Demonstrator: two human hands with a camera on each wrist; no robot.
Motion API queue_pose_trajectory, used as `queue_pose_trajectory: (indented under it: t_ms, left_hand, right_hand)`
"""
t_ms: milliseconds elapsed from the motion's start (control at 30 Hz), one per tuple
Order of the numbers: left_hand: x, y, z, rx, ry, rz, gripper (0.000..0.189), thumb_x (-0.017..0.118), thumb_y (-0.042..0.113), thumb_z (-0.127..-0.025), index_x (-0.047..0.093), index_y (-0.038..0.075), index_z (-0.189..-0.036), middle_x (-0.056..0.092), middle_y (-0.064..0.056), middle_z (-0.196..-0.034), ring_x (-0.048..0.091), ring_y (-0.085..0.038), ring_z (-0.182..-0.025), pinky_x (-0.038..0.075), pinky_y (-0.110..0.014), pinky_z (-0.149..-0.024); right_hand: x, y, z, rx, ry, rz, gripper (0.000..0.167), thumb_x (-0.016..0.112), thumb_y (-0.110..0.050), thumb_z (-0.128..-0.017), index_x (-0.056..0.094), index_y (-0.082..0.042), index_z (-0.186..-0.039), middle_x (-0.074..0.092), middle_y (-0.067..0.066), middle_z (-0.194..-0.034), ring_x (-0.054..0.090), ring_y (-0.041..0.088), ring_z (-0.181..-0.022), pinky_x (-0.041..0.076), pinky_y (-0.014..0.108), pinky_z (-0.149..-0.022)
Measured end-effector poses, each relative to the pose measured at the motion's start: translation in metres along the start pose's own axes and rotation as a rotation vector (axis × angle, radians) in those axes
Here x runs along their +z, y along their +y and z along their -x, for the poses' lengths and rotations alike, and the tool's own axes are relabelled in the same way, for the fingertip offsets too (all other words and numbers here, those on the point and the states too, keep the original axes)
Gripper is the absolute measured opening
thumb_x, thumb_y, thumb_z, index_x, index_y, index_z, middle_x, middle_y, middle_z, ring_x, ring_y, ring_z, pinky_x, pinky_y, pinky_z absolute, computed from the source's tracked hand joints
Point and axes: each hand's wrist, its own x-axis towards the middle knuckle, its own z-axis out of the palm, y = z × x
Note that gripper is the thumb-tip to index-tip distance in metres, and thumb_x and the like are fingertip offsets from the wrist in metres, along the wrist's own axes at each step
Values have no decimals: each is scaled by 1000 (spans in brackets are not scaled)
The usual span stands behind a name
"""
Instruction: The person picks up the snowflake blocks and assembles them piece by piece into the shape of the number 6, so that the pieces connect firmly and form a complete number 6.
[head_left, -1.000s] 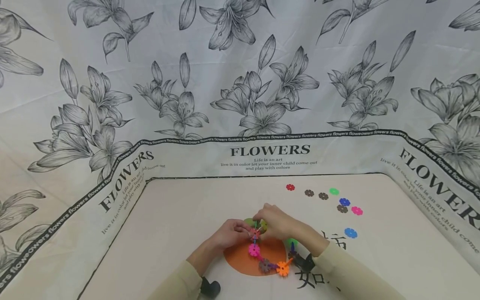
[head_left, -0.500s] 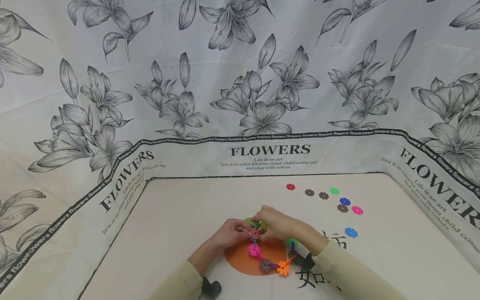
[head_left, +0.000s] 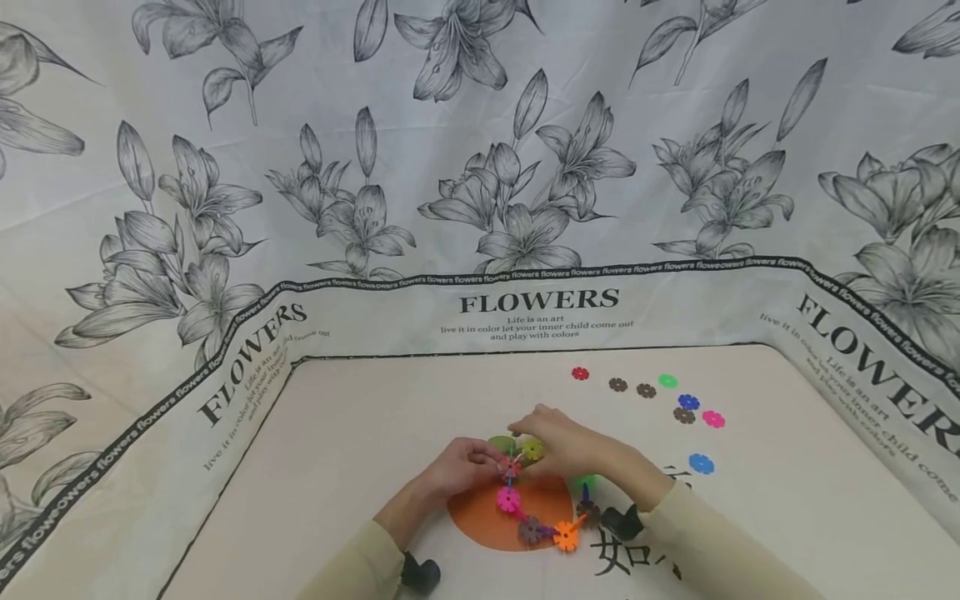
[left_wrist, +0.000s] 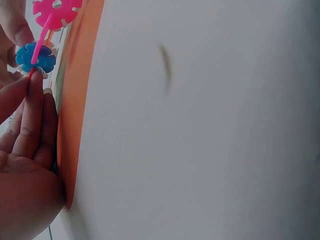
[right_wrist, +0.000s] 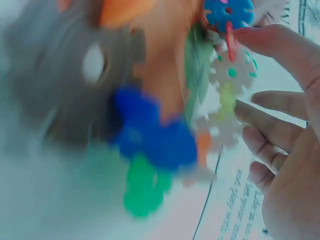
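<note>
A chain of slotted flower-shaped plastic discs hangs together between my hands, over the orange circle on the tabletop. My left hand [head_left: 460, 468] pinches a red disc [head_left: 509, 468] between thumb and fingers; a blue disc [left_wrist: 36, 57] joins it, with a pink disc [left_wrist: 57, 11] beyond. My right hand [head_left: 572, 442] is at the far end, beside a yellow disc [head_left: 533, 450], its fingers spread. In the right wrist view its thumb and fingers stand apart around pale discs [right_wrist: 233, 73]. The chain's near side runs through a grey-brown disc [head_left: 530, 531] and an orange disc [head_left: 566, 536].
Loose discs lie at the back right: a red disc [head_left: 581, 374], several brown, green, dark blue and pink ones, and a light blue disc [head_left: 701, 464]. The table [head_left: 360, 400] has a printed orange circle [head_left: 472, 521] and black characters. Black wrist straps [head_left: 422, 575] show at both sleeves.
My right hand has loosened its fingers and drawn slightly to the right, uncovering more of the yellow disc. The left hand keeps its pinch in the same place.
</note>
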Motion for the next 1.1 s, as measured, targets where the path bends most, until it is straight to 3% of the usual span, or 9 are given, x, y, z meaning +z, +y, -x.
queue_pose_trajectory:
  t_ms: [100, 200, 400, 633, 833, 967, 1100]
  left_hand:
    - [-1, 1, 1, -14, -3, 3, 13, 72, 15, -96, 75, 7, -106, 77, -5, -90, 69, -17, -89, 56, -31, -86]
    - [0, 1, 1, -25, -3, 9, 12, 72, 14, -96, 76, 7, -105, 77, -5, -91, 68, -16, -88, 57, -30, -86]
    - [1, 1, 0, -23, 1, 15, 11, 73, 14, -96, 75, 7, -104, 77, -4, -92, 67, -16, -89, 56, -30, -87]
    - [1, 1, 1, -13, 6, 1, 12, 72, 14, -96, 75, 7, -105, 76, -4, -92, 67, -17, -90, 56, -31, -87]
    - [1, 2, 2, -19, 9, 5, 12, 73, 16, -95, 75, 8, -104, 77, -4, -93, 67, -17, -91, 56, -32, -88]
    - [1, 0, 2, -7, 14, -8, 12, 73, 16, -96, 75, 8, -104, 76, -4, -92, 67, -17, -91, 56, -33, -88]
    - [2, -1, 1, -4, 13, -7, 13, 73, 16, -95, 75, 8, -104, 76, -4, -92, 68, -17, -92, 56, -34, -89]
  right_hand:
    - [-9, 10, 14, 6, 57, -3, 53, 79, -24, -88, 64, -5, -134, 64, 9, -133, 52, 27, -121, 44, 55, -103]
    - [-19, 24, 35, 20, 115, 7, 46, 76, -25, -91, 65, -8, -132, 64, 8, -133, 54, 31, -123, 44, 58, -104]
    - [-41, 56, 79, 120, 188, -15, 42, 76, -27, -92, 67, -6, -127, 67, 9, -126, 61, 33, -111, 54, 49, -89]
    - [-64, 99, 124, 207, 250, 8, 44, 78, -25, -90, 66, 0, -124, 69, 11, -114, 60, 25, -99, 52, 41, -80]
    - [-68, 129, 152, 292, 215, -51, 45, 81, -26, -87, 68, 1, -121, 67, 2, -103, 55, 13, -88, 48, 28, -70]
    - [-66, 144, 165, 335, 165, -73, 48, 83, -28, -84, 68, 1, -120, 67, 3, -105, 55, 14, -88, 48, 26, -71]
    - [-64, 152, 172, 381, 136, -85, 42, 84, -26, -84, 70, -2, -114, 66, 2, -101, 55, 17, -87, 49, 27, -72]
